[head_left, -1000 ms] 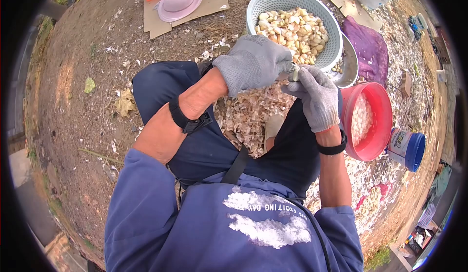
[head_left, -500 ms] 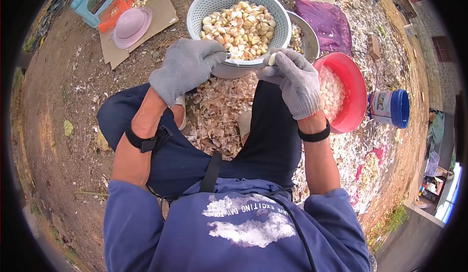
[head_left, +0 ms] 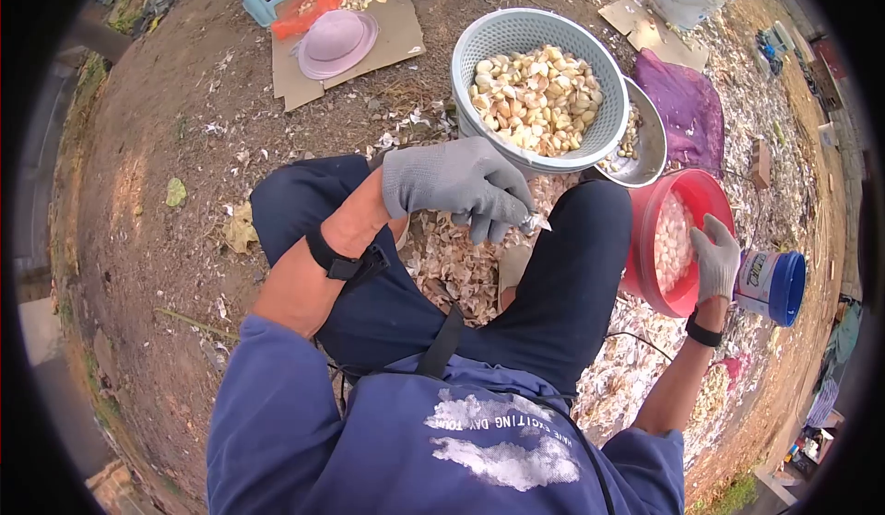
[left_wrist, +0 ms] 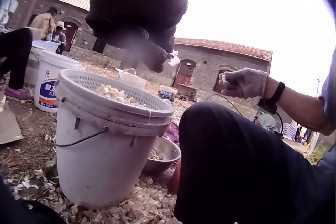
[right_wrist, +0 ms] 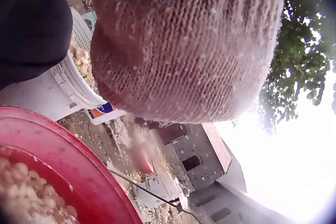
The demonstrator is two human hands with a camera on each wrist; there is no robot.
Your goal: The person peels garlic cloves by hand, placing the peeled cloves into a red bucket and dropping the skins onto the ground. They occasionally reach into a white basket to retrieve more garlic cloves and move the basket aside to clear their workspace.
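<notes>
My gloved left hand (head_left: 461,188) is above the left knee and lap, its fingertips pinching a scrap of white papery garlic skin (head_left: 539,224). The same scrap shows at the dark fingers in the left wrist view. Over the right rim of the red bucket (head_left: 645,261) hangs my gloved right hand (head_left: 716,259). In the left wrist view a small white garlic clove (left_wrist: 223,78) shows at its curled fingertips. Peeled garlic cloves (head_left: 675,238) lie in that bucket. Only knitted glove fabric fills the right wrist view, with the fingers hidden.
A grey colander (head_left: 466,72) of garlic cloves sits on a white bucket (left_wrist: 94,166). Beside it stand a metal bowl (head_left: 656,137) and a purple mesh sack (head_left: 682,109). A blue-rimmed tub (head_left: 784,289) is at the right. Garlic skins (head_left: 461,266) cover the ground between the legs.
The hands were together at a clove, then parted. The right hand has carried the clove right, to above the red bucket. The left hand has stayed near the lap, still pinching the skin.
</notes>
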